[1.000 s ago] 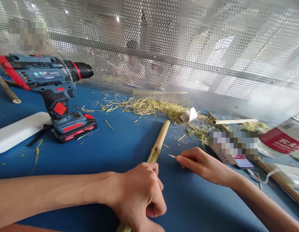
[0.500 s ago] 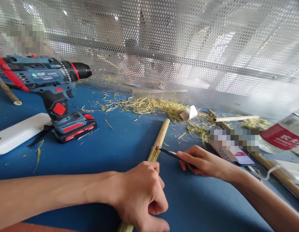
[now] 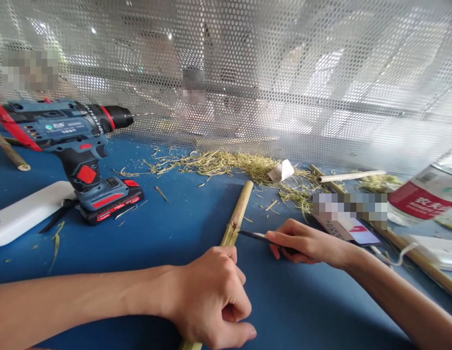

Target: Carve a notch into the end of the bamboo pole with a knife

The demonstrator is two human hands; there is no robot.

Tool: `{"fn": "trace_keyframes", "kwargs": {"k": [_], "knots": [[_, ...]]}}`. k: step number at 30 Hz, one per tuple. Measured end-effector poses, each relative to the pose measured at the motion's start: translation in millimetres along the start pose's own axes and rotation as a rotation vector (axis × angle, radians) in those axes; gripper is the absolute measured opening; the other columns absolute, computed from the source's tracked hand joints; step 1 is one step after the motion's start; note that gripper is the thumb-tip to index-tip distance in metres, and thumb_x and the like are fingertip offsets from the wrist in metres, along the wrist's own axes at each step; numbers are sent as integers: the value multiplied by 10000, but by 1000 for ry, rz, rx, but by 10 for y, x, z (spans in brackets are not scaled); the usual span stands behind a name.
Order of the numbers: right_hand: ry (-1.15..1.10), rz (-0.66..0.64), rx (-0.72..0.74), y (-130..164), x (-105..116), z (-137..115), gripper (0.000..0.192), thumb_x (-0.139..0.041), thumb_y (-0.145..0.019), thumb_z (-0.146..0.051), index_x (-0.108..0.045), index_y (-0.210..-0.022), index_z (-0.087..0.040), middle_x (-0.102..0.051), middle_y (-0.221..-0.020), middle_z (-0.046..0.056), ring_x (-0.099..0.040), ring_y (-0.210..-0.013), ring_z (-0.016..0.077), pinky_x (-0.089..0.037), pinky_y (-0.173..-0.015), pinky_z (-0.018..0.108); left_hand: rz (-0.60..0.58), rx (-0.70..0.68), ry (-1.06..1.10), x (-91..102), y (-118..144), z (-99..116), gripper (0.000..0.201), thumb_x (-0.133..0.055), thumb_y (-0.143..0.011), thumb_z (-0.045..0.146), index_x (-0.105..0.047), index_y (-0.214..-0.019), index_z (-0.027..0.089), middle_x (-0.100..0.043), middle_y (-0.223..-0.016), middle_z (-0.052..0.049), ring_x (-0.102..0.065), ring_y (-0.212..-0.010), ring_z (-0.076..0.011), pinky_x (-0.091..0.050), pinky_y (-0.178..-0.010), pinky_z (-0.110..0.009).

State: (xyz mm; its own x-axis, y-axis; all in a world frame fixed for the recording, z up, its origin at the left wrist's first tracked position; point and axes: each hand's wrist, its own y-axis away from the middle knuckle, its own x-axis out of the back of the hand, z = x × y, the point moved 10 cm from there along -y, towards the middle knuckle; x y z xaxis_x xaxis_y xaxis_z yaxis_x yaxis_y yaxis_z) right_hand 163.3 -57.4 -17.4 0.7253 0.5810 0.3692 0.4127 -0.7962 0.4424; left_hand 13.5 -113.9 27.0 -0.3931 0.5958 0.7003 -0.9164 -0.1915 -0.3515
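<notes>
A bamboo stick (image 3: 240,209) lies on the blue tabletop (image 3: 284,301), pointing away from me. My left hand (image 3: 214,291) is closed around its near part and presses it down; the stretch under the palm is hidden. In my right hand (image 3: 298,241) is a thin dark knife (image 3: 253,235), pinched between thumb and fingers. Its tip is at the right side of the stick, by a rough node just beyond my left hand. Whether the tip touches the bamboo I cannot tell.
A cordless drill (image 3: 83,150) stands at left beside a white power bank (image 3: 32,209). Shavings (image 3: 226,163) lie along the perforated metal screen (image 3: 226,58). At right are a phone (image 3: 364,233), a longer stick (image 3: 404,250), a pale stick (image 3: 352,176) and a bottle (image 3: 423,194).
The view has shifted slightly, so most things sit a little lower and further left. The knife tip has slid a little nearer to me along the stick. My left hand keeps its hold.
</notes>
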Motion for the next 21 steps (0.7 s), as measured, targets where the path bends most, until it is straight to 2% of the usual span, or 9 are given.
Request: {"fn": "trace_keyframes", "kwargs": {"k": [4,12,15,17,21], "knots": [[-59,28,-19,-4,7,49,670,-610,-947,-824,-690,-814,-173,-348,-529,-95,-233,-466,72,-180,-398,204,0,-4,-14,3,1,4,525,-806,-779,211,-363,-499,192,-325,-424,109,-361,-462,-82,-289,-776,-411],[43,100,-8,7,10,-33,726,-571,-923,-880,-699,-805,-175,-381,-544,-70,-296,-490,92,-211,-432,232,1,-9,-3,-5,9,5,502,-773,-794,192,-366,-501,196,-335,-428,107,-375,-466,-88,-289,-782,-408],[170,238,52,54,44,-124,743,-522,-945,-881,-692,-777,-177,-470,-610,-22,-385,-565,121,-294,-499,265,-4,-10,-12,-11,10,-2,504,-772,-791,195,-360,-502,198,-334,-425,106,-378,-463,-91,-285,-774,-410],[257,334,117,95,40,-206,715,-491,-982,-844,-613,-710,-194,-469,-652,-10,-384,-620,135,-308,-536,284,3,-12,-15,-1,9,4,500,-771,-781,183,-357,-502,197,-332,-425,108,-374,-461,-90,-281,-764,-411],[412,427,191,133,-43,-298,634,-470,-1053,-707,-418,-648,-223,-321,-631,-37,-267,-631,141,-227,-535,321,-1,-4,-14,2,1,5,502,-799,-751,193,-361,-506,193,-323,-426,111,-363,-462,-83,-274,-754,-412]]}}
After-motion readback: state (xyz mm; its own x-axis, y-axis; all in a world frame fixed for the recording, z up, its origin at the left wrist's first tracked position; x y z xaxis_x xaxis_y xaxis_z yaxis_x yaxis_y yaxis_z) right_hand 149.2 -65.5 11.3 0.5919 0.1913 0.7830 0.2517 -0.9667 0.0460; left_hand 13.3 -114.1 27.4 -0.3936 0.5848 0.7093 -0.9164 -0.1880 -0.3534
